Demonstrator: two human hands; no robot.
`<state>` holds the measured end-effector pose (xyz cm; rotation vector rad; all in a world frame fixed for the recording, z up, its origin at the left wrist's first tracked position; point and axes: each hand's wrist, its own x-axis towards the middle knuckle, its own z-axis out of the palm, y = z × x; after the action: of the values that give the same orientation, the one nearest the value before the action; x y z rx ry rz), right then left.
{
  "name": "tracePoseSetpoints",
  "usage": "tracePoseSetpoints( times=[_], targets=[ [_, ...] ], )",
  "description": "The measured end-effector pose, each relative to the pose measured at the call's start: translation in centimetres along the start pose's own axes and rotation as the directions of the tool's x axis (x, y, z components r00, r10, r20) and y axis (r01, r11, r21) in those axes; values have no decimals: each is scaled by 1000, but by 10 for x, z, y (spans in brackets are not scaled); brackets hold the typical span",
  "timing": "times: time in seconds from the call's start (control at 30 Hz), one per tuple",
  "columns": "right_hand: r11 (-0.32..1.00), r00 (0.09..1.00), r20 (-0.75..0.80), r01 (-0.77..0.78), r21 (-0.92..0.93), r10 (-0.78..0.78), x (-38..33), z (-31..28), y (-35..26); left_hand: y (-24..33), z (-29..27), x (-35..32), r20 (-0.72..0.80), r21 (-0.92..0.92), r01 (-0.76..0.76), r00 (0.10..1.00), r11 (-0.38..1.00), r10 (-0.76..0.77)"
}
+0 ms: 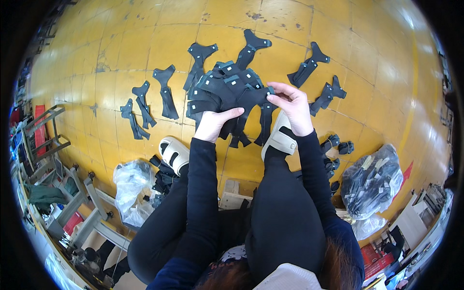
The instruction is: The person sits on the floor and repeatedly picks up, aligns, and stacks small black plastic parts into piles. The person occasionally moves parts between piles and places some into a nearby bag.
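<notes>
Dark fabric pieces with flared ends, teal edging and small white tags are in front of me. My left hand (pixel 215 124) grips one black fabric piece (pixel 251 98) near its lower part, thumb on top and fingers hidden beneath. With thumb and forefinger, my right hand (pixel 296 110) pinches that piece's tagged right corner. Around and under it is an overlapping pile of black pieces (pixel 209 86); how many my left hand holds cannot be told.
More such pieces lie singly on the yellow floor (pixel 121 34), left (pixel 166 89), behind and right (pixel 309 65). Beside my right leg is a filled clear plastic bag (pixel 372 181) near black bundles (pixel 331 164). Another plastic bag (pixel 133 186) and a metal frame (pixel 94 203) stand left.
</notes>
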<state>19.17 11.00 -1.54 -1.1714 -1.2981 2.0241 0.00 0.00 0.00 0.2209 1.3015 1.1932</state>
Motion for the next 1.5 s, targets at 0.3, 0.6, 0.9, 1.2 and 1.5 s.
tracePoseSetpoints(
  times=[0.3, 0.6, 0.9, 1.2, 1.5],
  targets=[
    [994, 999, 17, 41, 104, -43, -3, 0, -2, -6, -4, 5, -21, 25, 103, 995, 994, -102],
    [934, 958, -259, 203, 294, -126, -1, -38, -13, 19, -17, -3, -200, -220, -127, 976, 967, 83],
    [913, 876, -443, 324, 249, -190, -11, -75, -26, 41, -70, -18, -328, -374, -443, 885, 815, 331],
    [932, 898, -407, 277, 232, -166, -12, -60, -28, 46, -57, -21, -247, -324, -404, 909, 856, 335],
    [948, 997, -77, 14, 318, 12, -12, -24, -12, 35, -30, -15, -88, -413, -217, 976, 884, 198]
  ],
)
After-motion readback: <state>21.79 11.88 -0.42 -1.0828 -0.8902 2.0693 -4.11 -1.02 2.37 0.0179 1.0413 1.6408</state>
